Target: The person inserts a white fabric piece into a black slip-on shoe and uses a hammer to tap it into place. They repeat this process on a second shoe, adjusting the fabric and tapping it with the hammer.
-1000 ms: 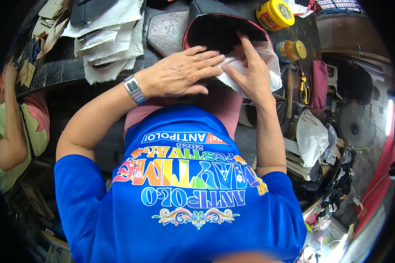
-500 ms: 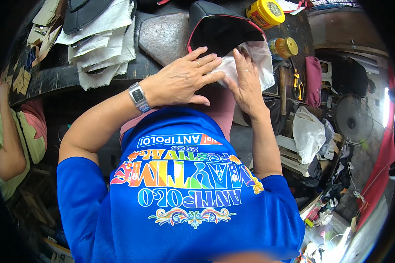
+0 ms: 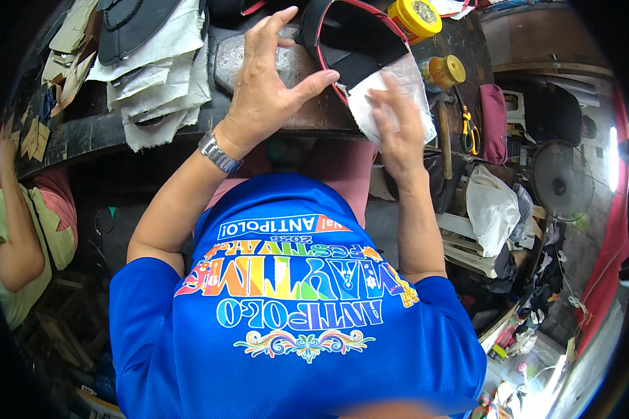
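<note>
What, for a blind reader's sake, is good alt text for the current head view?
A person's right hand, blurred, is over white cloth at a red-trimmed black pouch-like piece; the left hand, spread open, is beside it. A dark worktable holds stacked white sheets and a yellow jar.

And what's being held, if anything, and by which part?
The left hand is open and holds nothing; the right hand is blurred over the white cloth, so a hold there cannot be told.
</note>
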`<state>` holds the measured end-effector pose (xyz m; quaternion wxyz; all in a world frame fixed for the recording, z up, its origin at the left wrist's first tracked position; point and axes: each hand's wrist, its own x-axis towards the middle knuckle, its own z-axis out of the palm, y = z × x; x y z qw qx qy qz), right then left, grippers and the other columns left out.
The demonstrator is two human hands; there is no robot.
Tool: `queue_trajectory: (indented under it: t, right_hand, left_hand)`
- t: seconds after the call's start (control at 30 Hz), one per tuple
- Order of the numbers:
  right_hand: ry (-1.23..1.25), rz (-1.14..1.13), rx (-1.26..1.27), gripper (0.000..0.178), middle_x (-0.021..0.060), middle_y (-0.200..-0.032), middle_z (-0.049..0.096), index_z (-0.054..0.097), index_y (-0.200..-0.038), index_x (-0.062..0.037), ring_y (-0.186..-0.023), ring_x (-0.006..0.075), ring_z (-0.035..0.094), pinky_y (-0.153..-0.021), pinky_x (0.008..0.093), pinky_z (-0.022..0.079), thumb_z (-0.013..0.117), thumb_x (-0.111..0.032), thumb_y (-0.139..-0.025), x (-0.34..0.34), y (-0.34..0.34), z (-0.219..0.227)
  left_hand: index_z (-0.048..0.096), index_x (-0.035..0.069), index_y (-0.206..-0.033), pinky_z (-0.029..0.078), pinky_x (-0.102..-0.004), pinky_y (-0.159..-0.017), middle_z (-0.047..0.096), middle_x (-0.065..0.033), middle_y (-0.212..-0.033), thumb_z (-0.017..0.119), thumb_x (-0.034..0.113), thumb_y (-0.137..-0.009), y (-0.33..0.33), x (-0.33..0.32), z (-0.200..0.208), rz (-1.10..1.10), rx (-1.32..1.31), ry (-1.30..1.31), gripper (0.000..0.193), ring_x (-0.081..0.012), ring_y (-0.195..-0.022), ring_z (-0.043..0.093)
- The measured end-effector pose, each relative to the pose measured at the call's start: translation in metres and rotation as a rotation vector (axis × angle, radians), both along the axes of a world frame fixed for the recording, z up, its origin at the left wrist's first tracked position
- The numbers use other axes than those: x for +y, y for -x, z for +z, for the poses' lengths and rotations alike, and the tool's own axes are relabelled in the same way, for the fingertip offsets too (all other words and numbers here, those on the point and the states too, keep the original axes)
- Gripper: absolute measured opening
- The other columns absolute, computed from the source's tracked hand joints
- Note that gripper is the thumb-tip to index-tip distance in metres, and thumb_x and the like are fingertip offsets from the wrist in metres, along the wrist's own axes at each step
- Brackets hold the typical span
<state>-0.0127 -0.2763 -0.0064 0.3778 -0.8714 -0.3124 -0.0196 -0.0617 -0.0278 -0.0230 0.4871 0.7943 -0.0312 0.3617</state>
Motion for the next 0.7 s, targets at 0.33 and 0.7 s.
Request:
queue_trajectory:
  t: [0.33,0.7]
  right_hand:
    - [-0.044,-0.219,-0.019,0.066,0.0232,-0.134,0.066,0.047,-0.152,-0.0113,-0.118,0.0353,0.068,-0.102,0.0382,0.05,0.071,-0.01,-0.091,0.018,-0.077,0.01]
    - [-0.158,-0.149,-0.208,0.067,0.0165,-0.146,0.06,0.042,-0.157,-0.0174,-0.128,0.0292,0.063,-0.107,0.0373,0.049,0.066,-0.006,-0.097,0.044,-0.029,-0.002]
  left_hand:
    - [0.033,0.001,-0.157,0.056,-0.0317,-0.09,0.061,-0.0206,-0.132,0.078,0.029,-0.093,-0.011,0.001,-0.003,-0.262,0.408,0.225,0.084,-0.0219,-0.105,0.072]
    - [0.046,-0.002,-0.149,0.054,-0.0277,-0.088,0.067,-0.0092,-0.116,0.075,0.011,-0.09,0.016,0.047,-0.012,-0.28,0.483,0.301,0.067,-0.0112,-0.097,0.064]
